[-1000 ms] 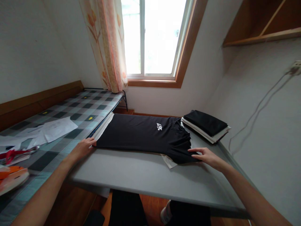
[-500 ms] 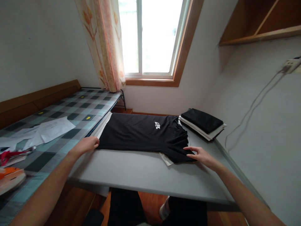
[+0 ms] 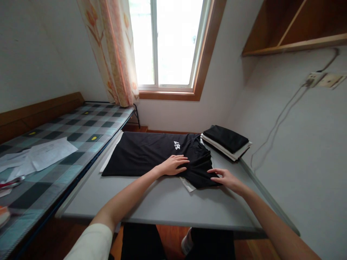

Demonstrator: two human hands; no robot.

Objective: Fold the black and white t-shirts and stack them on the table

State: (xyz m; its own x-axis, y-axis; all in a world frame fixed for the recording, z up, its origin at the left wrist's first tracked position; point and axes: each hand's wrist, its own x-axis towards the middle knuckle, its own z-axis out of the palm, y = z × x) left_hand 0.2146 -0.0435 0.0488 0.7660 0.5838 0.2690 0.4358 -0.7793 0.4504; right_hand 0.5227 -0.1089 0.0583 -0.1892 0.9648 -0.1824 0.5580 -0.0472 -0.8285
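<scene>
A black T-shirt (image 3: 146, 151) with white lettering lies spread sideways on the grey table, its collar end to the right. White fabric (image 3: 187, 184) peeks out under its near sleeve and along its left end. My left hand (image 3: 173, 165) rests flat on the shirt near the base of that sleeve, fingers stretched out. At the sleeve's right edge is my right hand (image 3: 226, 179), its fingers apart and touching the black cloth. Behind it, at the table's far right, sits a stack of folded black and white clothes (image 3: 227, 141).
The grey table (image 3: 162, 202) stands against the right wall. To the left is a bed with a checked cover (image 3: 56, 126), holding loose papers (image 3: 51, 153). A wooden shelf (image 3: 292, 45) juts out above right, and a cable (image 3: 279, 121) hangs from the wall socket.
My left hand has left the shirt's lower left corner and moved right onto the cloth near the sleeve. My right hand stays at the sleeve. The view has shifted slightly right.
</scene>
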